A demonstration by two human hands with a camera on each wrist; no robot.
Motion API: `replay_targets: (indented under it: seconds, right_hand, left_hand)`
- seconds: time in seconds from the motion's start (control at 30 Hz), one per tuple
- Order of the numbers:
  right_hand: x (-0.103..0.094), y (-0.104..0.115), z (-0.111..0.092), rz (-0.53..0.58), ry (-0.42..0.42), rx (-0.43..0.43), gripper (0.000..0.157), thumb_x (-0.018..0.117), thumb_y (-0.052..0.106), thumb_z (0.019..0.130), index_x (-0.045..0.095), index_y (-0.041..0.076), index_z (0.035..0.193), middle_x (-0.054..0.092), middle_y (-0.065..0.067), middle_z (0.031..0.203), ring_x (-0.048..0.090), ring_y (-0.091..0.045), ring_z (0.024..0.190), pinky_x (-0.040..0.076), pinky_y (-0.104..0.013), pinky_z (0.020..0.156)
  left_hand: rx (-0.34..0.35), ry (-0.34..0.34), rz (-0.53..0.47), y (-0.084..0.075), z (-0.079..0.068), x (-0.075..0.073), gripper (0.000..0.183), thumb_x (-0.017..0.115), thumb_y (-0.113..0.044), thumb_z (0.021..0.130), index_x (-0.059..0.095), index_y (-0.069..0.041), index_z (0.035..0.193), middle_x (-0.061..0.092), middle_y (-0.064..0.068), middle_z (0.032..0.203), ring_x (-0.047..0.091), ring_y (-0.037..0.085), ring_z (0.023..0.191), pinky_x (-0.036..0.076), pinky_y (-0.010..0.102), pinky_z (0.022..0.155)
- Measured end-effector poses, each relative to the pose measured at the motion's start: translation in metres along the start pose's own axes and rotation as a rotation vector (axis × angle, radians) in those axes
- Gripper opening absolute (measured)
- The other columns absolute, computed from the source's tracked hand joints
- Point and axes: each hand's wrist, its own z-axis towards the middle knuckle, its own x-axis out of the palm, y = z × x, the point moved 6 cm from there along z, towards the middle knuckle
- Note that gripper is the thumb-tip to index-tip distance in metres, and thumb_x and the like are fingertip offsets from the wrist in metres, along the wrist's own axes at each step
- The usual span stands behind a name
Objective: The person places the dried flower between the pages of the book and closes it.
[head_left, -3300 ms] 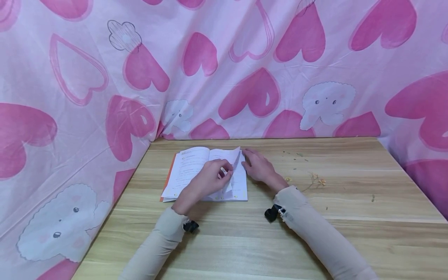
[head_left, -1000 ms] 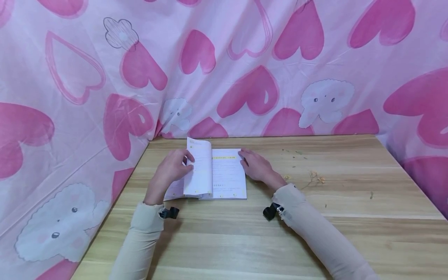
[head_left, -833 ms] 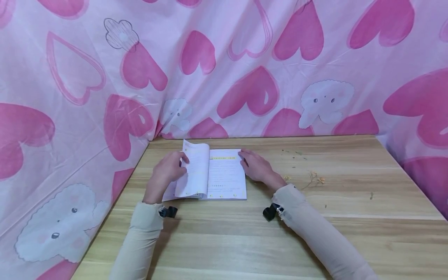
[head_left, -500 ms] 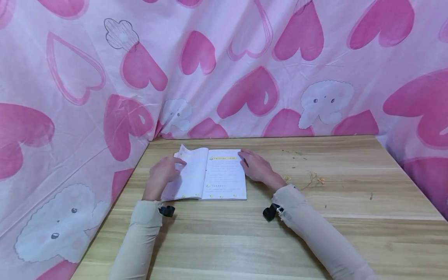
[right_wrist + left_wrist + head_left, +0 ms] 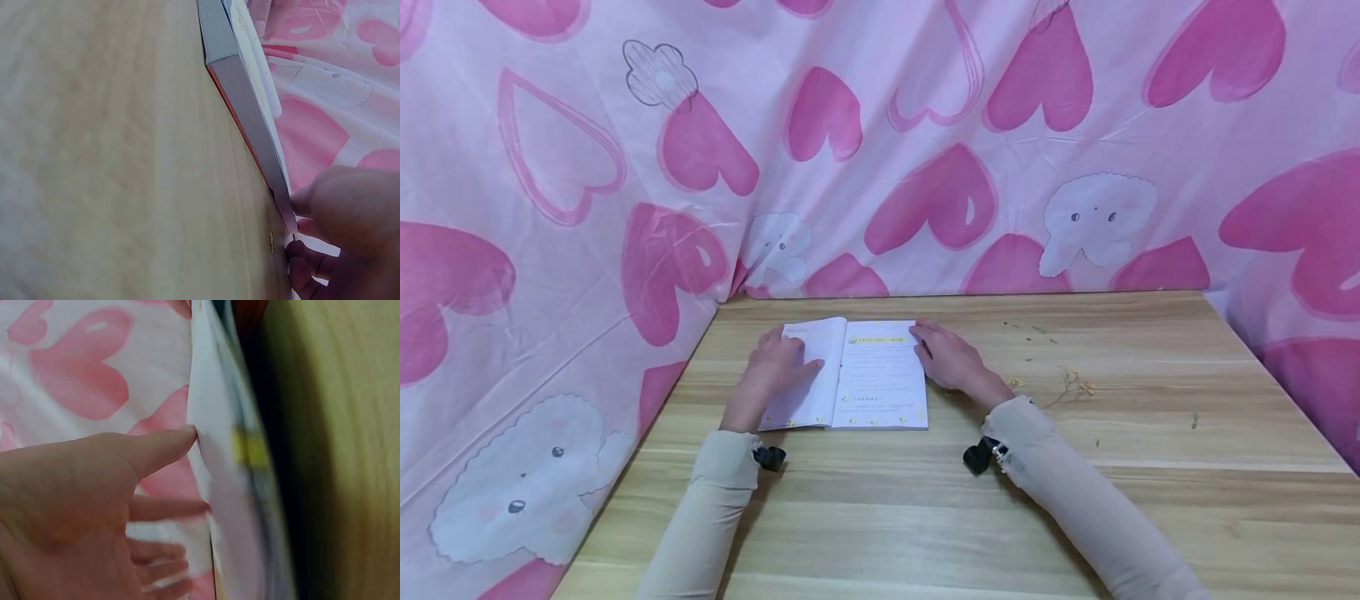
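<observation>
An open book lies on the wooden table, its printed pages facing up. My left hand rests on the left page, fingers spread and thumb pointing toward the spine. In the left wrist view, the thumb and index fingertip of this hand touch the page surface. At the book's upper right corner, my right hand touches the edge with relaxed fingers. Seen from the right wrist, the thumb of that hand meets the thick page block, while other fingers bend loosely past the corner. An orange cover shows underneath.
A dried flower sprig and several small plant bits lie on the table to the right. Pink heart-patterned cloth hangs behind and along the left side. Each wrist carries a black camera.
The left hand turned a bunch of pages from right to left over the spine, let go, and now lies on the flattened left page. The right hand stayed at the book's corner.
</observation>
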Motion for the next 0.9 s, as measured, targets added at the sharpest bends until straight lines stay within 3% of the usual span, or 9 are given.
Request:
replay_targets:
  seconds: [0.17,0.23,0.37,0.47,0.57,0.7,0.9]
  right_hand:
    - [0.0,-0.002,0.0,0.01,-0.01,-0.005,0.05,0.053,0.026,0.114,0.05,0.01,0.162,0.042,-0.011,0.173,0.038,-0.033,0.162,0.036,-0.056,0.13]
    - [-0.001,-0.003,-0.001,0.013,-0.017,-0.009,0.049,0.054,0.025,0.114,0.051,0.01,0.161,0.043,-0.012,0.173,0.039,-0.033,0.162,0.037,-0.056,0.13]
    - [-0.006,-0.005,-0.004,0.05,-0.048,-0.014,0.044,0.053,0.022,0.114,0.057,0.01,0.156,0.048,-0.013,0.169,0.044,-0.034,0.159,0.038,-0.056,0.129]
    - [-0.011,-0.006,-0.007,0.087,-0.087,-0.014,0.04,0.055,0.02,0.113,0.063,0.01,0.151,0.058,-0.012,0.16,0.056,-0.034,0.149,0.046,-0.056,0.123]
    - [-0.016,-0.007,-0.012,0.111,-0.117,-0.014,0.036,0.059,0.022,0.112,0.067,0.011,0.145,0.071,-0.01,0.143,0.07,-0.029,0.128,0.057,-0.051,0.108]
    - [-0.021,-0.008,-0.019,0.121,-0.132,-0.011,0.027,0.063,0.024,0.11,0.072,0.015,0.134,0.077,-0.003,0.118,0.073,-0.02,0.103,0.061,-0.044,0.09]
    - [-0.029,-0.011,-0.033,0.1,-0.124,-0.012,0.02,0.067,0.021,0.106,0.075,0.016,0.125,0.076,-0.001,0.106,0.069,-0.017,0.093,0.059,-0.039,0.083]
  left_hand:
    - [0.292,-0.021,-0.054,-0.02,0.001,0.005,0.05,0.062,-0.013,0.108,0.055,-0.009,0.158,0.047,0.032,0.163,0.042,0.051,0.155,0.034,0.065,0.128]
    - [0.333,0.007,-0.079,-0.024,0.0,0.009,0.05,0.059,-0.014,0.111,0.054,-0.013,0.16,0.047,0.03,0.165,0.044,0.049,0.155,0.035,0.064,0.128]
    - [0.259,0.07,-0.114,-0.021,-0.002,0.016,0.051,0.056,-0.034,0.113,0.051,-0.022,0.163,0.041,0.02,0.172,0.035,0.044,0.162,0.03,0.064,0.13]
    - [0.227,0.08,-0.12,-0.02,-0.003,0.017,0.058,0.058,-0.044,0.11,0.049,-0.023,0.164,0.04,0.016,0.174,0.032,0.041,0.164,0.029,0.064,0.131]
    - [0.226,0.075,-0.116,-0.022,-0.002,0.018,0.062,0.062,-0.045,0.108,0.049,-0.021,0.164,0.043,0.013,0.172,0.033,0.04,0.163,0.029,0.063,0.131]
    - [0.228,0.067,-0.107,-0.023,-0.001,0.017,0.061,0.065,-0.042,0.108,0.05,-0.019,0.163,0.047,0.012,0.17,0.037,0.039,0.162,0.031,0.06,0.131]
    - [0.222,0.075,-0.12,-0.025,-0.002,0.017,0.061,0.065,-0.041,0.108,0.05,-0.018,0.162,0.047,0.012,0.17,0.037,0.039,0.162,0.031,0.06,0.131]
